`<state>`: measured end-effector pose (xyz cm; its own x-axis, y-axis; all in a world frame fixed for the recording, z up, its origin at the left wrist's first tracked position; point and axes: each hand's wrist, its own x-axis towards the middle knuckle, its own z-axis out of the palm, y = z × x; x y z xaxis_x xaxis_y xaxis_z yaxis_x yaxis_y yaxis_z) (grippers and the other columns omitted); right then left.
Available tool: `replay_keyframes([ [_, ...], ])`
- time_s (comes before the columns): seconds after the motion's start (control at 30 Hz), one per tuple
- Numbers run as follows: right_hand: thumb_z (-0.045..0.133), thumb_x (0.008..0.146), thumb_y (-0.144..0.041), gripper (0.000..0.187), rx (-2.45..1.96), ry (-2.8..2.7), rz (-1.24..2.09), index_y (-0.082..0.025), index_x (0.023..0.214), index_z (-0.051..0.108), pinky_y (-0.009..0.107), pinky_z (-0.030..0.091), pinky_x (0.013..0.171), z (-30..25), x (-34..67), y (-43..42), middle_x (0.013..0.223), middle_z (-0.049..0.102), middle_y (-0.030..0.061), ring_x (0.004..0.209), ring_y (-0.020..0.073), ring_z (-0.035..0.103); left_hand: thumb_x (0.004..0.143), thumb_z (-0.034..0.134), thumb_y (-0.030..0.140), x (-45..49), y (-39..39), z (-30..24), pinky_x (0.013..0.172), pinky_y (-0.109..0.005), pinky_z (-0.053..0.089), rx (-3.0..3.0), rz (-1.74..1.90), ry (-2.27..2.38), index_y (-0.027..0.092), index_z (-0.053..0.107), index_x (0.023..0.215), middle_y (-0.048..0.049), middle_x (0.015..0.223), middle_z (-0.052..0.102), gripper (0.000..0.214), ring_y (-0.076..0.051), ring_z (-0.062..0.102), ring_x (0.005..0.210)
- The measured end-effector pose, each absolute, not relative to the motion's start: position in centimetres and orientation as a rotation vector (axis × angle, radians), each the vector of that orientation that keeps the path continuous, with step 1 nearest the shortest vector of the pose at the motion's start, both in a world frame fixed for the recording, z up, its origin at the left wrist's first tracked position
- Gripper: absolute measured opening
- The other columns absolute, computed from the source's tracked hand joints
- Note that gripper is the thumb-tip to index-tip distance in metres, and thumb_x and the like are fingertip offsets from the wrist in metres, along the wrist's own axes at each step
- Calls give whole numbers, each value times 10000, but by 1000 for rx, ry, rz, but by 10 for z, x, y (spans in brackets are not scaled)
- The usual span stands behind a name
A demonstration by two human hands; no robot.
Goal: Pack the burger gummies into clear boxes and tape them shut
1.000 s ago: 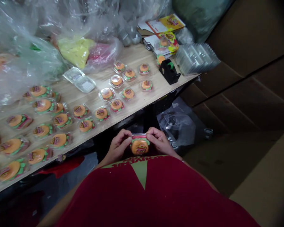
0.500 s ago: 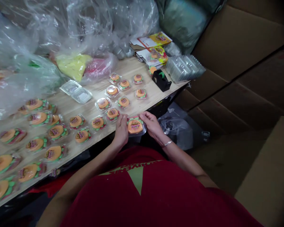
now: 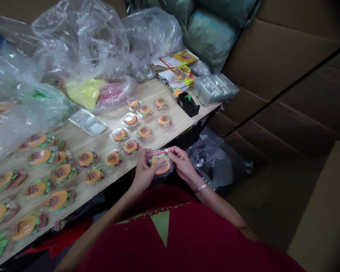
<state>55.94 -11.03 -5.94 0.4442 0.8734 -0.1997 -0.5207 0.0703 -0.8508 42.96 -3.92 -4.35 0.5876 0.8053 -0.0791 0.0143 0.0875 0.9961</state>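
Note:
A clear plastic box with a toy hamburger (image 3: 162, 167) inside is held between both hands, just off the table's front edge. My left hand (image 3: 144, 170) grips its left side, the thumb pressed across the lid over the bun. On the box's upper right corner, my right hand (image 3: 183, 162) is closed with thumb and fingers. Nearest to the hands on the table is another boxed burger (image 3: 131, 147). Several more boxed burgers (image 3: 62, 172) lie in loose rows to the left. An opened clear box (image 3: 87, 122) with nothing in it lies behind them.
A black tape dispenser (image 3: 188, 104) stands near the table's right end. Beside it are stacked clear boxes (image 3: 214, 90) and printed cartons (image 3: 177, 70). Large plastic bags (image 3: 82, 41) fill the back. Cardboard boxes (image 3: 283, 68) rise on the right, with a plastic bag (image 3: 212, 162) below the table.
My left thumb has moved from the box's edge onto its lid, over the bun. The box is slightly tilted now. The whole view has shifted a little, with the table lower in it.

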Motion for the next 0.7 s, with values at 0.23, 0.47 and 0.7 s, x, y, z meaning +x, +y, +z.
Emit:
replay_keyframes([
  [0.23,783,688,-399,268,-1041,-490,1110,-181,783,661,211,392,585,-49,570,-114,734,622,-13,607,91,492,729,716,336,435,-47,-38,663,-232,469,1410,786,786,203,475,908,22,830,550,328,-126,555,726],
  [0.47,746,720,-451,311,-1049,-599,1169,-171,832,668,205,411,549,-71,587,-100,677,595,-17,568,86,497,701,741,341,444,-34,-53,669,-242,485,1434,811,855,191,508,909,9,839,575,346,-144,580,748],
  [0.7,506,861,-330,226,-1769,-736,476,-165,890,660,288,465,814,-73,757,-43,922,661,70,947,193,578,649,788,357,450,-22,-69,614,-226,504,1241,800,897,191,537,875,23,765,622,376,-133,600,667],
])
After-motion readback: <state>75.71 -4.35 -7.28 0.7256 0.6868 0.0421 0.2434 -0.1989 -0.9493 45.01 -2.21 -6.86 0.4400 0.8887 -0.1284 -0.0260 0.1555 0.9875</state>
